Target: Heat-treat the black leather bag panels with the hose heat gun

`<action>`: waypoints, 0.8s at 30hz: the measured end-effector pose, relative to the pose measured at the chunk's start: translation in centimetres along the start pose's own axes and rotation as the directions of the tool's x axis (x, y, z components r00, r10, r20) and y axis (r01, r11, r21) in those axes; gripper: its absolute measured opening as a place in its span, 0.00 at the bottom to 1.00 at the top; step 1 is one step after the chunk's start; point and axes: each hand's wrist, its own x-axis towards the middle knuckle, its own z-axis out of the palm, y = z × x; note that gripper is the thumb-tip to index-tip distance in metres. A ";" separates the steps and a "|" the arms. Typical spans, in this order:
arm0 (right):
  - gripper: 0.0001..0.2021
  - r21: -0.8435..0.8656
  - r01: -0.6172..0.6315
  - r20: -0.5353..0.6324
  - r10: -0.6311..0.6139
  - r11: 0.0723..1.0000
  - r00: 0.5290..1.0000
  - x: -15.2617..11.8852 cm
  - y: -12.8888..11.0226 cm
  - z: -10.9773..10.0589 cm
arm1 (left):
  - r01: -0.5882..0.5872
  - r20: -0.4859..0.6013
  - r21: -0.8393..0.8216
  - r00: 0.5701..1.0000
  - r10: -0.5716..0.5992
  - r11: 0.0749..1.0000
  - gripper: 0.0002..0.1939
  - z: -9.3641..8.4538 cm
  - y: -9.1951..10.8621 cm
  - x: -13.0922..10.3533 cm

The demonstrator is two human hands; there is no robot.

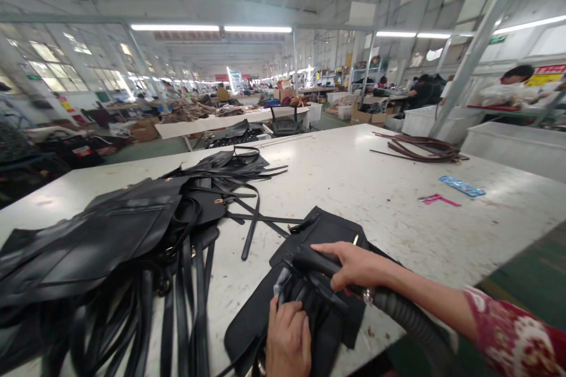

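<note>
A black leather bag (260, 306) lies spread in front of me at the table's near edge, with gold-coloured hardware on it. My right hand (354, 265) is wrapped round a black hose nozzle (309, 260), whose ribbed hose (411, 318) runs down to the lower right. The nozzle's end lies over the middle of the bag. Just below it, my left hand (288, 335) is closed with its fingers curled on the bag's black material. A small shiny, greyish piece (282, 280) shows above the left fingertips; I cannot tell what it is.
Stacked black bags (119, 235) with dangling straps cover the table's left side. At the right lie pink-handled snippers (437, 200), a blue patterned case (462, 186) and brown straps (420, 148). White bins (513, 147) stand beyond the table (327, 170). Several people work farther back.
</note>
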 end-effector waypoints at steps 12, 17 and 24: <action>0.40 -0.113 -0.030 0.056 0.037 0.993 0.998 2.2 -1.9 0.3 | -0.039 0.026 0.144 0.999 0.035 0.989 0.04 -1.8 1.1 0.6; 0.40 -0.071 -0.120 0.075 0.125 0.990 0.989 -7.4 0.8 0.1 | -0.019 0.003 0.160 1.000 0.019 0.987 0.03 -1.7 1.1 0.7; 0.34 0.119 -0.176 0.056 0.171 0.977 0.984 -14.4 3.0 1.8 | -0.057 0.021 0.147 0.998 0.054 0.988 0.05 -1.7 0.7 0.4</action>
